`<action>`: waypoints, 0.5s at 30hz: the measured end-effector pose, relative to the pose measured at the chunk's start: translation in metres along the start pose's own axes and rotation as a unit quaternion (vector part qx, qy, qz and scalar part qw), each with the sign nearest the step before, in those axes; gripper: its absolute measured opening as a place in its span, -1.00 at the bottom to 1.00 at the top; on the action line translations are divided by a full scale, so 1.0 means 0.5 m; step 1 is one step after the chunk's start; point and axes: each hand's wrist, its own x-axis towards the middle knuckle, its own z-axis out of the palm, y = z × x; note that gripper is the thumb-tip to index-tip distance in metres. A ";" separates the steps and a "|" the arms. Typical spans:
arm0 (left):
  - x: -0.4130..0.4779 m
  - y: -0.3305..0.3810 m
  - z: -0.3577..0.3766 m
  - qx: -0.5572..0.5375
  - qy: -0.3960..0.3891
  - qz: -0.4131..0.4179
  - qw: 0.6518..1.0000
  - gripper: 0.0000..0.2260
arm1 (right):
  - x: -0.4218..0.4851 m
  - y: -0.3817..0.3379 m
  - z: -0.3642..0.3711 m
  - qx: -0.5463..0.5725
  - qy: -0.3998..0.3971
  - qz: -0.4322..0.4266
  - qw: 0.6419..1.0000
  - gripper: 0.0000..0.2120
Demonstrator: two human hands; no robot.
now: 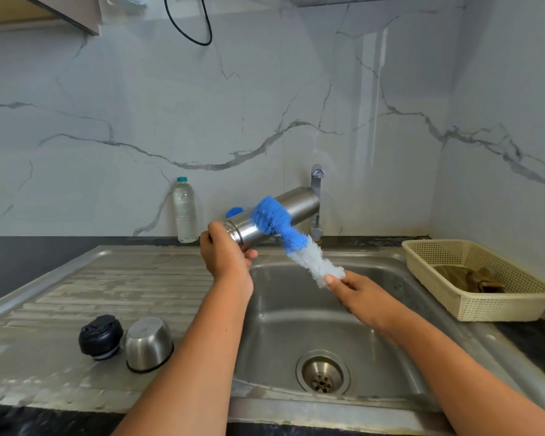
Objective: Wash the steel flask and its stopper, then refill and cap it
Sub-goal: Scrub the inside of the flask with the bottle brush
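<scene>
Sideways above the sink (296, 325), the steel flask (299, 202) has a brush (271, 217) lying across it.
The left hand (225, 254) curls round its neck, hiding the mouth; the right hand (359, 294) pinches the blurred brush's white end; the stopper (100, 336) sits on the drainboard (123, 278).

a dark countertop (29, 262) holds a steel sink whose ribbed drainboard (114, 278), at lower left of the frame, carries a black stopper (100, 336) just beside a rim-down steel cup (148, 347), with a plastic bottle (185, 212) standing at centre by the wall and a cream basket (497, 309) at right.
</scene>
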 end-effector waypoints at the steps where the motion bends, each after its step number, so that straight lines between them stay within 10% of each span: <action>1: -0.004 -0.004 0.005 0.007 -0.014 0.003 1.000 -0.78 | 0.001 -0.008 0.006 0.012 0.008 -0.006 1.000 -0.81; 15: -0.008 -0.007 0.006 0.012 -0.024 0.021 0.999 -0.77 | 0.002 -0.008 -0.009 0.029 0.024 0.002 0.999 -0.74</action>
